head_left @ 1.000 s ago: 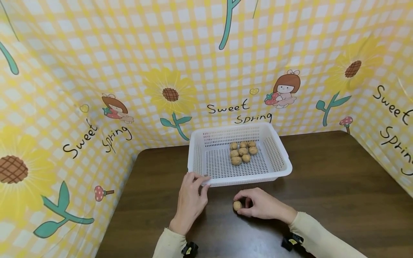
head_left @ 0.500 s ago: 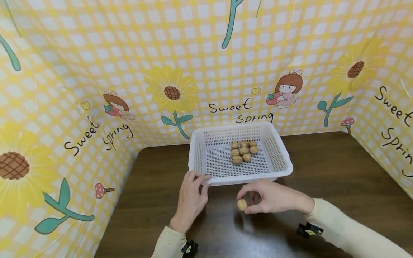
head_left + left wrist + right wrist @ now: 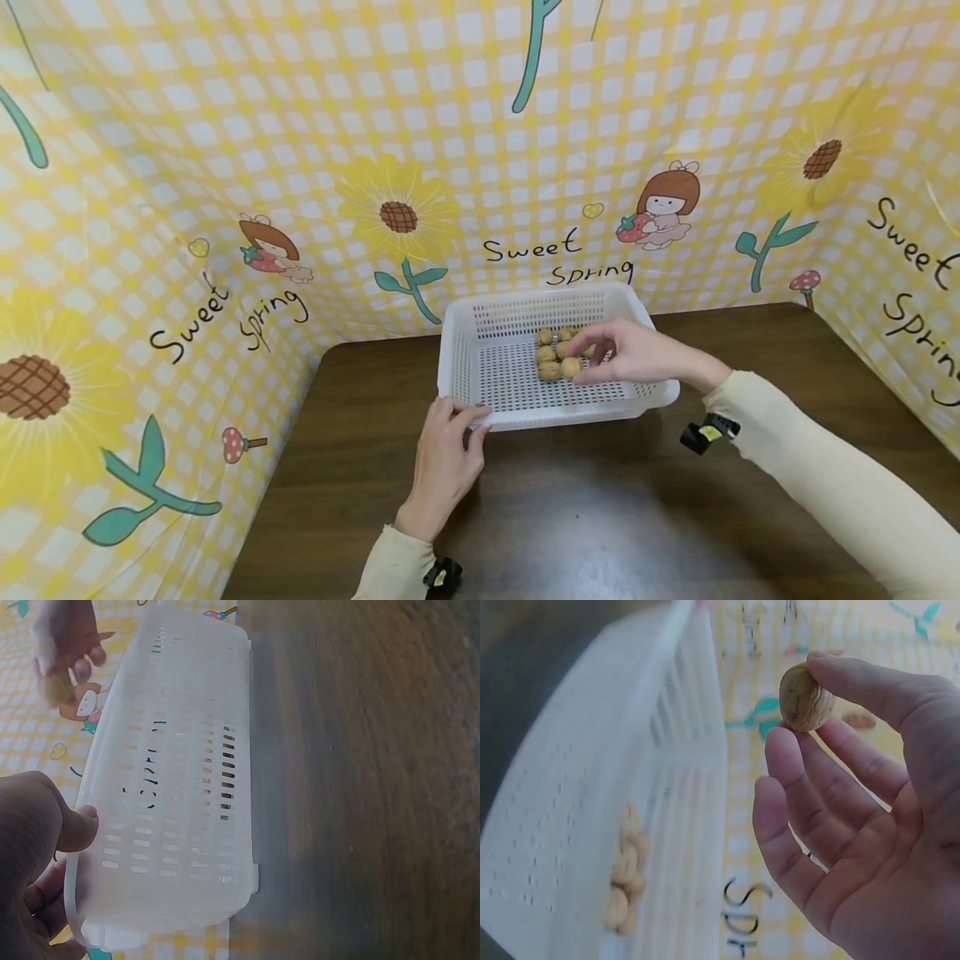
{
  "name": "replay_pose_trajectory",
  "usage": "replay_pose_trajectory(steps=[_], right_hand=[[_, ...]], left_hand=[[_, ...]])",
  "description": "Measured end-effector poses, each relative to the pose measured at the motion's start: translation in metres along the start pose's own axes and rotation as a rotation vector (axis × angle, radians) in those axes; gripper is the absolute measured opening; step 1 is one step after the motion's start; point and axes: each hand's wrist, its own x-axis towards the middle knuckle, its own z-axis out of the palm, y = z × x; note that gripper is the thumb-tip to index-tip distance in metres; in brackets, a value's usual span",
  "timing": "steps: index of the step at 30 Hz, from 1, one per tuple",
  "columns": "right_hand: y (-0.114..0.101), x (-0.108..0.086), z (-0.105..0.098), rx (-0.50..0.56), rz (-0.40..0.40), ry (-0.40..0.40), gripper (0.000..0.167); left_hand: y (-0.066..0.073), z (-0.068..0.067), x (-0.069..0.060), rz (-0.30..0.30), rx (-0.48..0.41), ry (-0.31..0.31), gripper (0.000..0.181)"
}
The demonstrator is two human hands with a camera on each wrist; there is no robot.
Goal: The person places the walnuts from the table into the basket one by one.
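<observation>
A white perforated plastic basket stands on the table, with several walnuts grouped on its floor. At its near left corner my left hand grips the rim, thumb on the near side and fingers over the edge, as the left wrist view also shows. My right hand is over the basket's right part and hides some of the walnuts there. Between thumb and fingertips it pinches a single walnut, held above the rim in the right wrist view; the other fingers are loosely bent.
The dark brown wooden table extends in front of the basket and to both sides. Behind and beside it hangs a yellow checked cloth with printed flowers, close to the basket's back wall. Each wrist carries a small black camera strap.
My right hand has lifted the walnut from the table in front of the basket and carried it up and forward over the basket. My left hand has stayed on the rim.
</observation>
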Motion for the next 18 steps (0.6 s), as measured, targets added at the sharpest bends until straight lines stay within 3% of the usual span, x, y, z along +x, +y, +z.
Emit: replay_pose_trajectory(steps=[11,18], right_hand=[[0.04,0.038,-0.018,-0.06,0.104,0.018,0.046],[0.053,0.053,-0.028,-0.119,0.19,0.028,0.046]], left_hand=[[-0.001,0.001,0.0,-0.001,-0.001,-0.002,0.022],[0.0,0.001,0.0,-0.006,0.005,-0.008,0.022]])
